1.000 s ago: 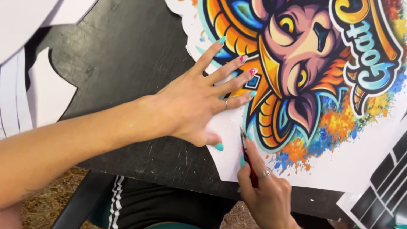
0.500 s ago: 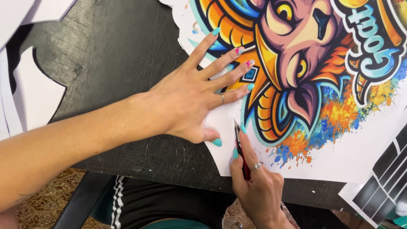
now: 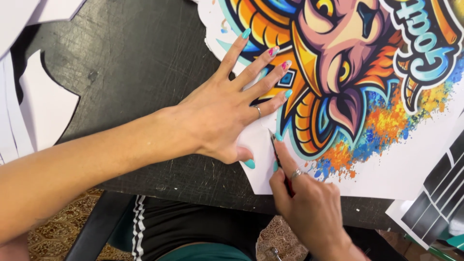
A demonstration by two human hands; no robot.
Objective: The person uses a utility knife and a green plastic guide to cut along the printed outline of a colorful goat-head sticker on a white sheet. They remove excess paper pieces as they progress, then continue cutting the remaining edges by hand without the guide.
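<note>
My left hand lies flat with fingers spread on the left edge of a large printed sheet, a colourful cartoon goat head on white backing. My right hand grips a thin red craft knife. Its blade tip touches the white margin just beside the design's teal outline, close under my left thumb. Both hands have teal and pink painted nails and a ring.
The sheet rests on a scratched black table. White paper offcuts lie at the left. A black-and-white striped print sits at the lower right. Below the table edge are my dark trousers with white stripes and a patterned floor.
The view has shifted, so the sheet sits higher and further right. The knife has crept up along the outline of the design. My left hand stays pressed on the sheet.
</note>
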